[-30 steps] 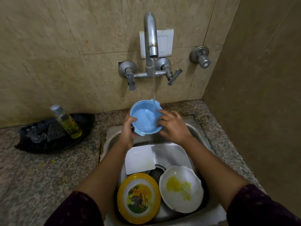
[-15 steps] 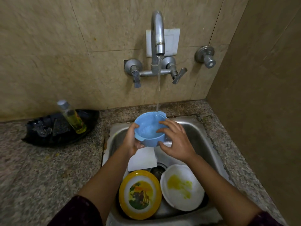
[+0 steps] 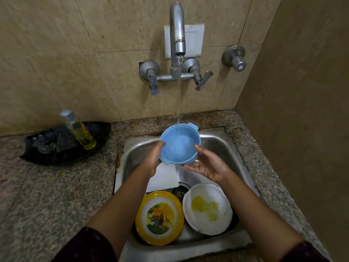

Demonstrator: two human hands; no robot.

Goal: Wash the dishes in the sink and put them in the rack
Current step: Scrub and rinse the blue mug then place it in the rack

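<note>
The stainless steel sink is filling the lower middle of the frame. Over its far end the round blue plastic bowl with small lug handles is being held, tilted toward the camera, under the thin stream running from the chrome wall tap at top centre. The left hand is clamping the bowl's left rim, thumb hooked inside. The right hand is lying palm up, fingers loosely spread beneath the bowl's right side, with only the thumb tip touching its wall. Rinsing seems to be under way.

Wet plastic gripped mostly from one side is risking a slip, and a dropped bowl would be landing on the dishes below. Water pooling in the tilted bowl could also be spilling over its near lip.

Waiting underneath are the white scalloped plate smeared with yellow, lower right of centre, the yellow-rimmed round plate with an animal picture beside it, and a white square plate partly hidden under the left wrist. On the speckled stone counter at middle left, a black tray is holding a clear bottle of yellow liquid. No rack is showing
</note>
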